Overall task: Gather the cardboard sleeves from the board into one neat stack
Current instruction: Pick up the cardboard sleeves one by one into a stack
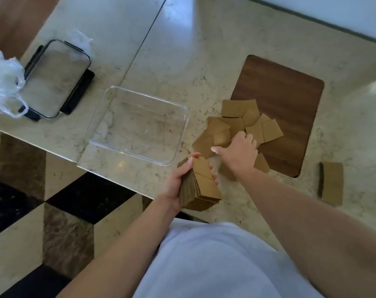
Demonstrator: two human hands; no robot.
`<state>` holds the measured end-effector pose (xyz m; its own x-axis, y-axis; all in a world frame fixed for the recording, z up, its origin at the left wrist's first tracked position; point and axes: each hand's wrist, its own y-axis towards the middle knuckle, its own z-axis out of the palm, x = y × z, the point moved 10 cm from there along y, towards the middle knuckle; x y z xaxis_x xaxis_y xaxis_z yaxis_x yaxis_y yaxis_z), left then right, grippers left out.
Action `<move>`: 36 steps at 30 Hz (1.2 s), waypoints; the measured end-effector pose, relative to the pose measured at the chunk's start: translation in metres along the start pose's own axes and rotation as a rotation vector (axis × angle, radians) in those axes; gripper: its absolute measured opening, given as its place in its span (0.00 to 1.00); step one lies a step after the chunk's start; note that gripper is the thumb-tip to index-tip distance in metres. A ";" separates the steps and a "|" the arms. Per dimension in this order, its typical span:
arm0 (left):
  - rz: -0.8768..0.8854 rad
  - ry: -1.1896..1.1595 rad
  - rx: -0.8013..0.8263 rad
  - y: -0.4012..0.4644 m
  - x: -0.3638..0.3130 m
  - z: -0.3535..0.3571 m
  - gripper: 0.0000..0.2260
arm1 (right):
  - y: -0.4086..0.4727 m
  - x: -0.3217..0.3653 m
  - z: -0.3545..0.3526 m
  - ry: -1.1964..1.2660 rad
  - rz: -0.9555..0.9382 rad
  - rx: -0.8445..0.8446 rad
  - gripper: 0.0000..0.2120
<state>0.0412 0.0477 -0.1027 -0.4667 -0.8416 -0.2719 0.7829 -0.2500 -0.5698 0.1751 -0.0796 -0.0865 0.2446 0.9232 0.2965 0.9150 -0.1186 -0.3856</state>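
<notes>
- Left hand (176, 183): fingers curled around a thick stack of cardboard sleeves (199, 186), thumb across its far end; the stack is held at the near edge of the counter (182, 50).
- Right hand (238, 152): palm down on the loose sleeves (243, 123), fingers bent onto the cardboard; whether any sleeve is gripped cannot be told.
- Loose sleeves: scattered and overlapping, partly on the near-left corner of the dark wooden board (284, 104), partly on the counter beside it.
- Separate small pile of sleeves (331, 182): on the counter, right of the board.
- Clear container (137, 124): left of the sleeves.
- Lid (56, 79) with dark clips: farther left, beside a plastic bag (4, 80).
</notes>
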 end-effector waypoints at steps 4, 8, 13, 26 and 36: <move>-0.041 0.055 -0.146 -0.003 0.003 -0.022 0.17 | 0.001 -0.011 0.006 0.308 0.070 0.132 0.29; -0.072 0.089 -0.212 0.002 0.006 -0.028 0.16 | -0.003 -0.033 -0.002 0.366 0.092 0.112 0.31; -0.162 0.138 -0.240 0.004 0.021 -0.025 0.19 | -0.011 -0.052 -0.016 0.132 -0.005 0.038 0.38; -0.163 0.156 -0.262 0.002 0.025 -0.024 0.20 | 0.001 0.036 -0.002 -0.638 -0.753 0.200 0.27; -0.039 0.056 -0.314 0.015 0.014 -0.024 0.21 | -0.018 -0.035 0.010 0.218 -0.078 0.426 0.14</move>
<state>0.0359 0.0436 -0.1339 -0.5224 -0.8044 -0.2829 0.6028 -0.1137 -0.7898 0.1469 -0.1059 -0.0988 0.2838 0.8201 0.4970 0.7313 0.1501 -0.6653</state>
